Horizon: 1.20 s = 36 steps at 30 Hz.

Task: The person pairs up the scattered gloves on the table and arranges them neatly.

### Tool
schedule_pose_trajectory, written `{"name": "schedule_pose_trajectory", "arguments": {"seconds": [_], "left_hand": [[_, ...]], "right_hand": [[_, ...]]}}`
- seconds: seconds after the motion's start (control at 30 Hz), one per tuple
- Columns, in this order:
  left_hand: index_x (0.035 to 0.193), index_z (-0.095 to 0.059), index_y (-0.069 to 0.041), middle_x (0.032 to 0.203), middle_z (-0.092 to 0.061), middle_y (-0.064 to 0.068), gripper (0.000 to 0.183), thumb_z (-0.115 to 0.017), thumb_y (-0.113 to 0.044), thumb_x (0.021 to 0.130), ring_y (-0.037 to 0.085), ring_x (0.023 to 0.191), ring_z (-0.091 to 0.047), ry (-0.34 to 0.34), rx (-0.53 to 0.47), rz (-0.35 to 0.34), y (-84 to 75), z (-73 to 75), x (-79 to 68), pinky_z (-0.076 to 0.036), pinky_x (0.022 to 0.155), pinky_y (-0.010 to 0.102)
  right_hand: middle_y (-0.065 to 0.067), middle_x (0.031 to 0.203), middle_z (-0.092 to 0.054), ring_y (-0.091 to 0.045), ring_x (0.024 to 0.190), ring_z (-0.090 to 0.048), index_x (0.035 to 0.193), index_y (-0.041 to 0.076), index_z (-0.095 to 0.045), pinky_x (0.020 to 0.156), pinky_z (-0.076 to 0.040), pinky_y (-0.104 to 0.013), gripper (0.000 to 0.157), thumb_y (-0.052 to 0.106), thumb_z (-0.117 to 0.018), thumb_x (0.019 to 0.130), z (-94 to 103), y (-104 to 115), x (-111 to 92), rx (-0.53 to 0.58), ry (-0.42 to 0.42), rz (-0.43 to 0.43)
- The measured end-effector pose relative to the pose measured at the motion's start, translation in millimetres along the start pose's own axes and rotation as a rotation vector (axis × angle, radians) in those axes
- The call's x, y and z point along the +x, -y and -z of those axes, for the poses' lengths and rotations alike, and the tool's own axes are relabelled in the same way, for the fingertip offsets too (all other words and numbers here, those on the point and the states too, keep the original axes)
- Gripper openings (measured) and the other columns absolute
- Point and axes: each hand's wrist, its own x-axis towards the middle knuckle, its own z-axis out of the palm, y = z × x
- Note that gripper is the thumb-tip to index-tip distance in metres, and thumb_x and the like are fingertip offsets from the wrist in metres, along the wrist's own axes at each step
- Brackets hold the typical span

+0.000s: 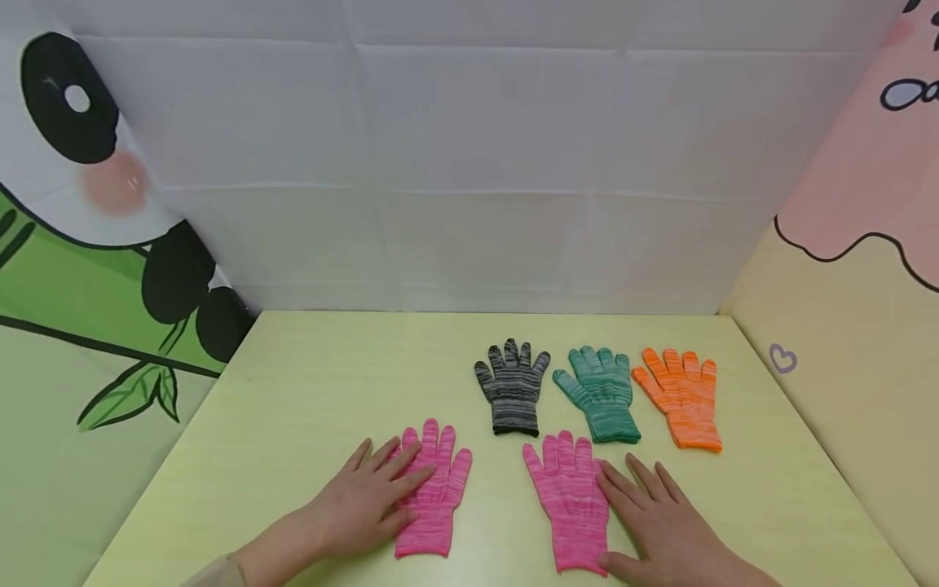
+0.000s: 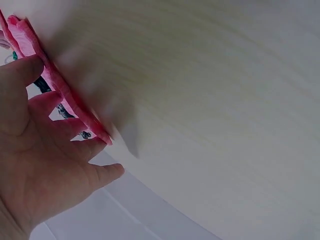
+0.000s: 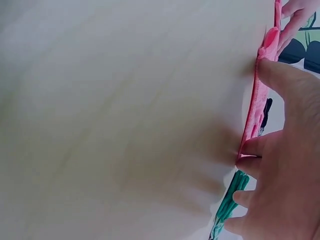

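Observation:
Two pink knit gloves lie flat on the table near the front. My left hand (image 1: 367,501) rests with spread, straight fingers over the left edge of the left pink glove (image 1: 438,497). In the left wrist view its thumb and fingertips touch that pink glove (image 2: 55,82). My right hand (image 1: 660,522) lies along the right edge of the other pink glove (image 1: 575,505), fingers extended. Thumb and fingertips meet the glove's side (image 3: 256,102) in the right wrist view. Behind them lie a black-and-grey glove (image 1: 515,391), a green glove (image 1: 603,395) and an orange glove (image 1: 685,399).
The pale yellow table (image 1: 330,367) ends at a white cloth wall (image 1: 469,147) at the back. Panels with cartoon prints stand on both sides, a green and white one (image 1: 81,285) on the left and a pink and cream one (image 1: 844,326) on the right.

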Motion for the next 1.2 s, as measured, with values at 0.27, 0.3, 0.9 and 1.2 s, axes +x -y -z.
{"name": "schedule_pose_trajectory", "arguments": {"seconds": [0.27, 0.3, 0.9, 1.2], "left_hand": [[0.121, -0.070, -0.015, 0.131, -0.062, 0.007, 0.042, -0.075, -0.043, 0.089, 0.034, 0.127, -0.053, -0.278, -0.012, 0.180, -0.6, 10.8, -7.7, -0.039, 0.109, 0.058], [0.110, -0.071, -0.017, 0.122, -0.063, 0.005, 0.034, -0.077, -0.042, 0.088, 0.033, 0.120, -0.056, -0.302, -0.018, 0.209, -0.6, 12.0, -9.0, -0.044, 0.104, 0.055], [0.077, -0.059, -0.023, 0.106, -0.058, 0.001, 0.037, -0.084, -0.049, 0.080, 0.023, 0.093, -0.054, -0.266, -0.095, 0.371, -9.8, -1.1, -3.2, -0.048, 0.077, 0.045], [0.089, -0.060, -0.021, 0.103, -0.057, -0.003, 0.018, -0.078, -0.020, 0.088, 0.011, 0.069, -0.053, -0.307, -0.229, 0.318, -11.1, 2.8, -2.1, -0.048, 0.065, 0.036]], "right_hand": [[-0.001, 0.165, -0.033, -0.037, 0.154, -0.017, 0.157, 0.014, -0.043, 0.119, -0.010, -0.066, 0.103, 0.087, -0.042, 0.085, 3.0, 0, -2, -0.033, -0.041, 0.023], [-0.002, 0.165, -0.033, -0.038, 0.154, -0.017, 0.157, 0.014, -0.043, 0.119, -0.010, -0.066, 0.103, 0.087, -0.042, 0.085, 3.8, 0, -3, -0.037, -0.047, 0.024], [-0.004, 0.164, -0.036, -0.040, 0.153, -0.019, 0.155, 0.012, -0.046, 0.118, -0.012, -0.067, 0.105, 0.089, -0.041, 0.084, 2.7, -3, -3, -0.029, -0.022, 0.010], [-0.005, 0.164, -0.036, -0.039, 0.153, -0.018, 0.155, 0.011, -0.047, 0.118, -0.011, -0.066, 0.104, 0.088, -0.042, 0.085, 3.8, -2, -3, -0.031, -0.007, 0.013]]}}
